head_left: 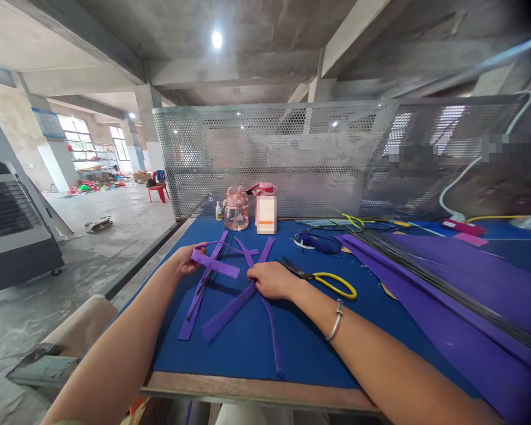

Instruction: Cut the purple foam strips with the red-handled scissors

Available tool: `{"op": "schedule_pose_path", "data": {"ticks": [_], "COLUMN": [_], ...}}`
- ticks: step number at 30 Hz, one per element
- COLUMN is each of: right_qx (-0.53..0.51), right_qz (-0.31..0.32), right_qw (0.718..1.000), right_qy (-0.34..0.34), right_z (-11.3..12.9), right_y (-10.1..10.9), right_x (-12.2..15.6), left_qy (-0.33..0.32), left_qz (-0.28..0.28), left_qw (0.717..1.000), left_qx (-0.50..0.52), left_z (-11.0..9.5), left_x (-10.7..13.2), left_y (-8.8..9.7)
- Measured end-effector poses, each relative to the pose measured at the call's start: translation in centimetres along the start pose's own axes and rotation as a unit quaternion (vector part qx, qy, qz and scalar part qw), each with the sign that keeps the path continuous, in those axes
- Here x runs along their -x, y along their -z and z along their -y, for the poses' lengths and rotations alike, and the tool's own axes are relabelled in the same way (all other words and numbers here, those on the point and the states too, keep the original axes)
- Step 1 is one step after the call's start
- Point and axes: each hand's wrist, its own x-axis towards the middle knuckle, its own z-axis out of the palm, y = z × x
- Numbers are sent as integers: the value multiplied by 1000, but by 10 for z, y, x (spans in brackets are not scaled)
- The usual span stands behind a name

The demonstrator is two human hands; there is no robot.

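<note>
My left hand (188, 260) is closed on a purple fabric strip (216, 264), which juts out to the right above the table. Beneath it, more purple strips (188, 321) lie crossed, with thin dark pieces on them. My right hand (272, 280) has its fingers pinched round other purple strips (230, 310), which spread out from it in several directions; the fingertips are partly hidden. Just beyond my right wrist lie scissors (336, 283) with yellow handles, blades pointing away to the left.
A pink-lidded clear bottle (236, 209), a pink bottle (266, 188) and a small glue bottle (218, 211) stand at the back. Purple fabric (425, 307) with dark rods (451, 295) covers the right side. A perforated metal screen (269, 141) borders the blue table (318, 348).
</note>
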Motion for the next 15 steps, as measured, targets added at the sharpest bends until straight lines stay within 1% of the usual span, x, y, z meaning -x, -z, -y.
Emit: {"op": "schedule_pose_path", "data": {"ticks": [2,3,4,5,6,7,8,9,10,11,13,15], "right_qx": [-15,-28,-43,-60,-75,-88,-95,-98,-97,-94,-83,-76], "right_qz": [-6,-14,-25,-40,-55,-68,-79,-87,-96,-104,-108,-85], "right_qw": [1000,999,999,997,995,994,992,991,991,990,990,992], "right_qy": [4,9,14,20,22,20,14,3,-10,-23,-42,-51], "right_z": [3,7,11,15,18,20,20,20,18,16,10,6], "right_y": [-2,-4,-5,-7,-8,-10,-11,-12,-13,-14,-16,-19], "right_x": [3,3,3,2,2,1,1,0,0,0,-2,-5], "left_qy": [10,11,0,-25,-69,-120,-169,-209,-234,-249,-268,-295], "left_qz": [21,29,28,16,-9,-39,-65,-80,-80,-69,-36,-20], "left_qw": [999,997,993,983,961,928,889,854,835,827,826,821], "left_qx": [-33,-64,-113,-179,-268,-351,-421,-470,-492,-499,-495,-488], "left_z": [4,7,11,15,18,21,23,25,27,29,32,34], "left_x": [2,3,4,5,5,6,6,6,6,6,8,12], "left_y": [2,2,1,-1,-3,-6,-9,-12,-15,-19,-26,-32]}}
